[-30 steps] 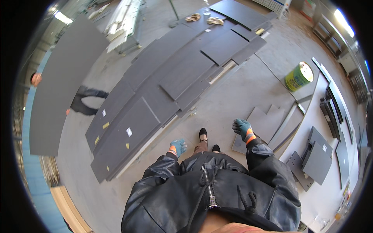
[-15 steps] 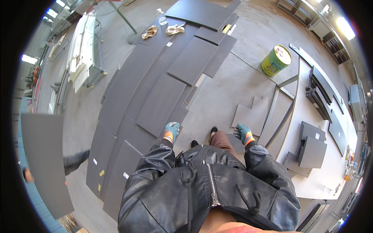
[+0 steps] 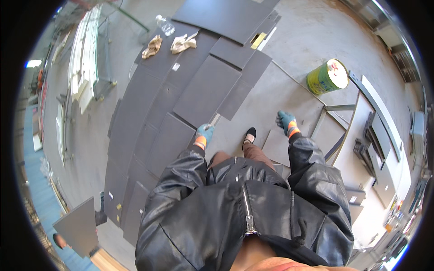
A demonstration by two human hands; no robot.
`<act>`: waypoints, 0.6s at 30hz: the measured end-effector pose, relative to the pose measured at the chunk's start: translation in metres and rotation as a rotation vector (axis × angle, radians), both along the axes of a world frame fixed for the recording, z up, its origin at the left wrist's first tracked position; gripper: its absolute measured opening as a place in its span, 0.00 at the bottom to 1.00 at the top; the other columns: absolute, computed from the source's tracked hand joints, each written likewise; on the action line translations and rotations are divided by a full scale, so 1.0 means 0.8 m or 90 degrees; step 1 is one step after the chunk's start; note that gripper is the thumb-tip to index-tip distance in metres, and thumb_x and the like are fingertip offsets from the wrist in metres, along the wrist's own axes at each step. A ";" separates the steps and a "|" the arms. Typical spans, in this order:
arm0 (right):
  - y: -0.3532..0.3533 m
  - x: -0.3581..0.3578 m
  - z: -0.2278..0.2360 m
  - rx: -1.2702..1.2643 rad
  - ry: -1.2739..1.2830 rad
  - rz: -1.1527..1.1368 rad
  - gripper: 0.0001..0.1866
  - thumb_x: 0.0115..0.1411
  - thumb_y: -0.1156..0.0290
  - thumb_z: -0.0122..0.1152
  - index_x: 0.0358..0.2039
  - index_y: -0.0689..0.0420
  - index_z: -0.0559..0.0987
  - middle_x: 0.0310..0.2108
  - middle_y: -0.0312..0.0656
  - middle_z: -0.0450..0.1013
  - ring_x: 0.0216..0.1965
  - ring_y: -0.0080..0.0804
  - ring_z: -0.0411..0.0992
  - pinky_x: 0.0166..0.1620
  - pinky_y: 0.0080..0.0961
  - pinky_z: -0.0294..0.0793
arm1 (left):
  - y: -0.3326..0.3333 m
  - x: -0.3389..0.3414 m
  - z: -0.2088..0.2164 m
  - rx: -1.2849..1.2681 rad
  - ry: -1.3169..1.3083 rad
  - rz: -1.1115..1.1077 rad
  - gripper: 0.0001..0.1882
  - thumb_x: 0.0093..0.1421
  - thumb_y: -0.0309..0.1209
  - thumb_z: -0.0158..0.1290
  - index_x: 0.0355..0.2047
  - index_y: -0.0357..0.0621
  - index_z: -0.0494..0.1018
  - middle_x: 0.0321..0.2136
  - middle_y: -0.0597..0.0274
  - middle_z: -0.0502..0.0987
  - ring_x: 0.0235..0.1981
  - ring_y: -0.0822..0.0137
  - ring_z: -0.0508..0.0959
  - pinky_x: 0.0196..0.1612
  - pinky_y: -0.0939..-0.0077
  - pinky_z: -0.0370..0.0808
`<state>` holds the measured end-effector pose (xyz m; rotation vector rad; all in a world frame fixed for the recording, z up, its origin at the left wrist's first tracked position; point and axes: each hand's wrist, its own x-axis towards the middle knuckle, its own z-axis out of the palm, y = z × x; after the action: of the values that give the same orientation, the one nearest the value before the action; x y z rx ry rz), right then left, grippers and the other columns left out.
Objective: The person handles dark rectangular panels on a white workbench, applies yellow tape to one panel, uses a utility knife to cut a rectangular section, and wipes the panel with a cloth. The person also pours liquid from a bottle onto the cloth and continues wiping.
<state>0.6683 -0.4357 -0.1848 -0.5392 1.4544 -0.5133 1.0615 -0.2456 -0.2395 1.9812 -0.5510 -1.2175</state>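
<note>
Grey panels [image 3: 208, 90] lie beside the left hand [image 3: 205, 132].

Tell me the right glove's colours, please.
The right glove is teal with an orange-striped cuff, best seen in the head view.

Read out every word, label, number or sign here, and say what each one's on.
Green-and-yellow drum: lettering on its side, blurred; I won't copy it out.
White stickers on the dark panels: any print is too small to read.
Yellow tags, also on the panels: likewise too small.

floor gap [image 3: 266, 97] between panels [image 3: 208, 90] and drum [image 3: 327, 77]
</note>
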 end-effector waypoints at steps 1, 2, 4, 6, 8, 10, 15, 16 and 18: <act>-0.026 0.004 0.004 0.000 -0.016 0.013 0.09 0.64 0.61 0.61 0.30 0.50 0.75 0.23 0.31 0.70 0.20 0.23 0.68 0.24 0.23 0.67 | -0.002 0.002 -0.012 -0.026 -0.042 -0.011 0.14 0.59 0.34 0.63 0.43 0.41 0.78 0.30 0.65 0.81 0.29 0.73 0.79 0.34 0.75 0.78; -0.048 -0.006 0.004 0.007 -0.020 0.009 0.09 0.64 0.63 0.61 0.29 0.50 0.74 0.23 0.30 0.69 0.19 0.20 0.66 0.22 0.20 0.63 | -0.019 -0.015 -0.002 -0.017 -0.056 -0.020 0.13 0.60 0.34 0.63 0.43 0.42 0.79 0.31 0.65 0.81 0.30 0.73 0.78 0.36 0.76 0.77; -0.072 -0.006 0.005 0.016 0.000 0.011 0.09 0.65 0.62 0.61 0.31 0.51 0.73 0.23 0.30 0.69 0.20 0.19 0.66 0.22 0.18 0.63 | -0.043 -0.038 0.025 0.005 -0.095 -0.036 0.12 0.61 0.32 0.62 0.43 0.42 0.79 0.34 0.66 0.81 0.34 0.74 0.78 0.39 0.77 0.77; -0.084 0.011 0.004 0.031 0.007 0.025 0.10 0.66 0.61 0.60 0.31 0.51 0.74 0.24 0.31 0.69 0.20 0.19 0.66 0.22 0.18 0.64 | -0.053 -0.026 0.034 0.065 -0.084 -0.011 0.13 0.61 0.32 0.63 0.44 0.41 0.79 0.35 0.65 0.82 0.37 0.72 0.79 0.44 0.76 0.77; -0.088 0.025 -0.002 0.039 -0.001 0.039 0.11 0.67 0.61 0.59 0.31 0.52 0.74 0.24 0.31 0.69 0.20 0.19 0.67 0.22 0.18 0.64 | -0.054 -0.012 0.031 0.092 -0.051 0.029 0.14 0.60 0.32 0.63 0.44 0.40 0.79 0.38 0.64 0.82 0.38 0.72 0.79 0.46 0.76 0.77; -0.087 0.036 -0.005 0.060 0.002 0.051 0.11 0.67 0.61 0.59 0.31 0.52 0.74 0.24 0.31 0.69 0.20 0.19 0.67 0.22 0.18 0.65 | -0.054 0.004 0.024 0.084 -0.091 0.025 0.14 0.60 0.32 0.63 0.44 0.40 0.79 0.38 0.64 0.82 0.39 0.72 0.79 0.47 0.76 0.76; -0.081 0.045 -0.002 0.102 0.034 0.050 0.11 0.68 0.60 0.59 0.31 0.52 0.74 0.24 0.31 0.70 0.20 0.20 0.67 0.23 0.19 0.66 | -0.052 0.024 0.003 0.078 -0.110 0.016 0.16 0.59 0.34 0.63 0.44 0.38 0.78 0.38 0.59 0.84 0.38 0.67 0.81 0.46 0.71 0.78; -0.085 0.045 -0.003 0.106 0.042 0.049 0.11 0.67 0.60 0.59 0.31 0.52 0.74 0.24 0.31 0.70 0.20 0.20 0.68 0.23 0.19 0.66 | -0.057 0.026 0.002 0.068 -0.111 0.011 0.15 0.59 0.33 0.63 0.44 0.38 0.78 0.38 0.58 0.84 0.38 0.67 0.81 0.46 0.70 0.78; -0.094 0.045 -0.005 0.116 0.057 0.050 0.11 0.67 0.60 0.59 0.31 0.52 0.74 0.24 0.31 0.70 0.21 0.21 0.68 0.23 0.19 0.66 | -0.061 0.027 0.002 0.098 -0.107 -0.005 0.15 0.59 0.33 0.63 0.44 0.38 0.78 0.37 0.59 0.84 0.38 0.67 0.81 0.46 0.70 0.79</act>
<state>0.7046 -0.5113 -0.1891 -0.4763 1.5414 -0.2939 1.0829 -0.2941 -0.2376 2.2281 -0.5623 -1.1331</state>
